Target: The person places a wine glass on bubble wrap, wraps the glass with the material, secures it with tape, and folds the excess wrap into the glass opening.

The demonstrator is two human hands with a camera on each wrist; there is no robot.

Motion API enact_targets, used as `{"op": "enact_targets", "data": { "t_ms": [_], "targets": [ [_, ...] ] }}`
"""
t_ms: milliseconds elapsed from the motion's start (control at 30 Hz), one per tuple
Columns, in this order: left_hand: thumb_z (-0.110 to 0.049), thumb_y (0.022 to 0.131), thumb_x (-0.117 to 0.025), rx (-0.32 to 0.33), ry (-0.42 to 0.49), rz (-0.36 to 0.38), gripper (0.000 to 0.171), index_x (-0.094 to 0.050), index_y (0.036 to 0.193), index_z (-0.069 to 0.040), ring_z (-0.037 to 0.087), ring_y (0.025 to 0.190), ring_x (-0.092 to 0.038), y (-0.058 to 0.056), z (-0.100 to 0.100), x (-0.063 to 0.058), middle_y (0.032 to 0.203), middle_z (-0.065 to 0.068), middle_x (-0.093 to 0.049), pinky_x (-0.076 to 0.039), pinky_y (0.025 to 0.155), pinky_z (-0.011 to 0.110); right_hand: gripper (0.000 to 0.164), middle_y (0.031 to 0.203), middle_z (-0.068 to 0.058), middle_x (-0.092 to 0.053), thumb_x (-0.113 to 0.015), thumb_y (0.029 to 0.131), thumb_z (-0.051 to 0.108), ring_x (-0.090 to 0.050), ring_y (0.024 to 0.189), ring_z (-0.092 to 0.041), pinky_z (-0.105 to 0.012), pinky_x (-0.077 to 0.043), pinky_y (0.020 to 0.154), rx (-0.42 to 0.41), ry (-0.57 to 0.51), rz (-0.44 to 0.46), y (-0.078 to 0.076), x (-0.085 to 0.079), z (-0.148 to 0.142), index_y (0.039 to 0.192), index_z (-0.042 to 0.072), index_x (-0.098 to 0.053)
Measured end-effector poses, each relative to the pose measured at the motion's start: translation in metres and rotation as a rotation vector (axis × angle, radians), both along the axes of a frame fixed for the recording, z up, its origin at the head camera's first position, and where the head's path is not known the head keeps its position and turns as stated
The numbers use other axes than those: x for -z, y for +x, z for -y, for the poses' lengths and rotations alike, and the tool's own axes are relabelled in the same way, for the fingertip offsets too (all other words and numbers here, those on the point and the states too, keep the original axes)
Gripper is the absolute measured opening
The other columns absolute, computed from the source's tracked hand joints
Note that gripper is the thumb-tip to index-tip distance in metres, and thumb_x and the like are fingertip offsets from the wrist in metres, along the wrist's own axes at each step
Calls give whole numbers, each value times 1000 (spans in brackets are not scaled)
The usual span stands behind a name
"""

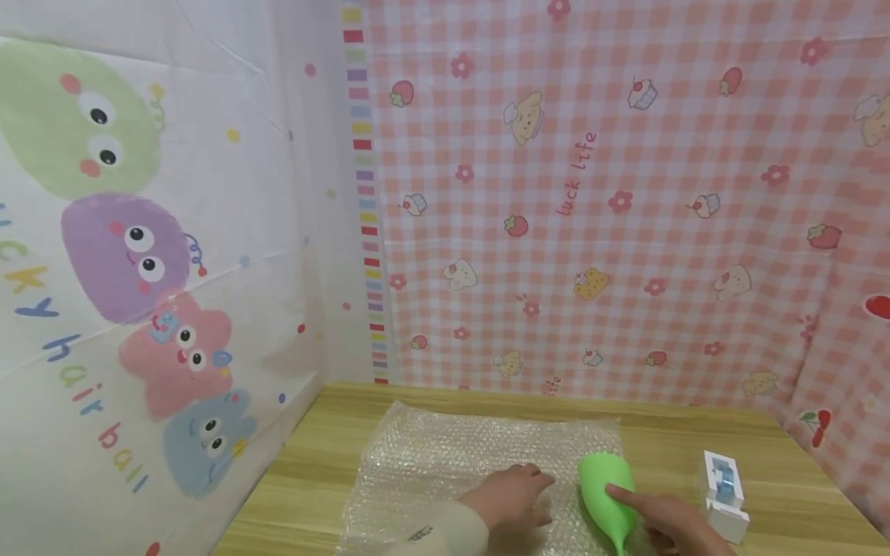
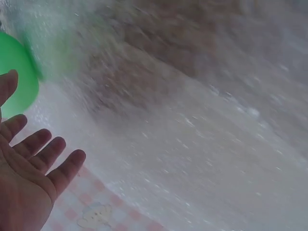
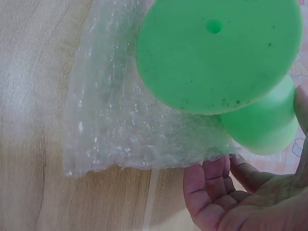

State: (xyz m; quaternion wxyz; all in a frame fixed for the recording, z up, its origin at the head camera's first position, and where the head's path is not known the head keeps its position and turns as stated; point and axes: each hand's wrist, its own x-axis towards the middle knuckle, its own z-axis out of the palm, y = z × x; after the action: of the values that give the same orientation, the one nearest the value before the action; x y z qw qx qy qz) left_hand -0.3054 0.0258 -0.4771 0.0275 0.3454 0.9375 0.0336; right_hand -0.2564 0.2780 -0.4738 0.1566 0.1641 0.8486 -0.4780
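I had the cup (image 1: 594,479) lying on the bubble wrap (image 1: 417,463), near its right edge. My right hand (image 1: 670,521) touched the cup with one digit, other fingers bent by the wrap's edge; whether they gripped, I couldn't tell. My left hand (image 1: 511,498), fingers apart, held nothing.

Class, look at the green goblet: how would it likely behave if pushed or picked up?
On its side, the green goblet would probably roll if pushed, since its bowl and base are both round. The bumpy bubble wrap under it might slow that. The stem, much thinner than the bowl, is perhaps its weakest part.
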Motion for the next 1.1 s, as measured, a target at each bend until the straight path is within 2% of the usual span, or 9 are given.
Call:
{"op": "enact_targets", "data": {
  "t_ms": [267, 400, 533, 733, 800, 867, 967, 1000, 1100],
  "targets": [
    [-53, 86, -71, 25, 63, -81, 62, -55, 139, -27, 8, 117, -56, 4, -23, -1, 136, -9, -55, -50, 93, 26, 61, 54, 7, -26, -59, 89, 63, -23, 52, -8, -20, -24, 51, -18, 17, -12, -1, 2, 1, 54, 20, -32],
    [-55, 83, -73, 12, 103, -84, 66, -54, 140, -27, 8, 119, -55, 6, -33, -2, 138, -8, -54, -49, 94, 26, 58, 56, 8, -27, -60, 87, 65, -26, 53, -8, -22, -29, 53, 1, 12, -14, -1, 3, 3, 58, 20, -38],
    [-55, 84, -73, 11, 111, -78, 68, -52, 142, -27, 8, 122, -54, 7, -43, -2, 143, -8, -49, -48, 96, 26, 58, 61, 4, -30, -62, 87, 64, -34, 59, -12, -26, -39, 59, -4, 17, -27, -3, 3, 4, 65, 14, -43],
    [-51, 86, -72, 30, 110, -69, 70, -44, 148, -31, 9, 123, -54, 8, -50, 1, 150, -5, -44, -48, 96, 26, 63, 81, -12, -57, -63, 89, 60, -55, 78, -25, -37, -52, 70, -25, -21, -44, -3, 1, 6, 86, -3, -57],
    [-49, 87, -71, 38, 104, -61, 71, -42, 149, -32, 10, 124, -54, 8, -49, 2, 152, -5, -41, -48, 97, 27, 70, 92, -21, -62, -64, 87, 62, -61, 85, -32, -43, -54, 74, -29, -24, -40, -3, 1, 7, 92, -8, -58],
    [-47, 88, -70, 47, 98, -57, 70, -41, 150, -33, 10, 125, -52, 8, -48, 4, 153, -6, -39, -48, 98, 27, 72, 92, -21, -62, -65, 86, 63, -61, 86, -32, -43, -54, 75, -29, -20, -33, -5, 0, 7, 92, -8, -58],
    [-45, 90, -69, 58, 88, -55, 67, -41, 150, -33, 8, 126, -52, 8, -47, 4, 154, -8, -38, -47, 99, 27, 65, 73, -11, -55, -66, 85, 63, -54, 69, -22, -32, -49, 63, -14, 14, -64, -4, 0, 11, 79, -1, -58],
    [-44, 90, -69, 61, 84, -60, 66, -42, 149, -32, 8, 126, -51, 8, -46, 3, 154, -9, -38, -47, 99, 27, 60, 68, -4, -49, -67, 85, 61, -48, 63, -17, -28, -44, 58, -1, 21, -90, -4, 1, 14, 75, 3, -56],
    [-41, 90, -70, 74, 68, -75, 63, -45, 147, -30, 6, 128, -49, 7, -44, 2, 154, -10, -38, -45, 101, 25, 56, 62, 2, -39, -72, 82, 58, -37, 55, -11, -22, -32, 51, 23, 66, -174, -3, 4, 19, 67, 8, -53]
  ]
}}
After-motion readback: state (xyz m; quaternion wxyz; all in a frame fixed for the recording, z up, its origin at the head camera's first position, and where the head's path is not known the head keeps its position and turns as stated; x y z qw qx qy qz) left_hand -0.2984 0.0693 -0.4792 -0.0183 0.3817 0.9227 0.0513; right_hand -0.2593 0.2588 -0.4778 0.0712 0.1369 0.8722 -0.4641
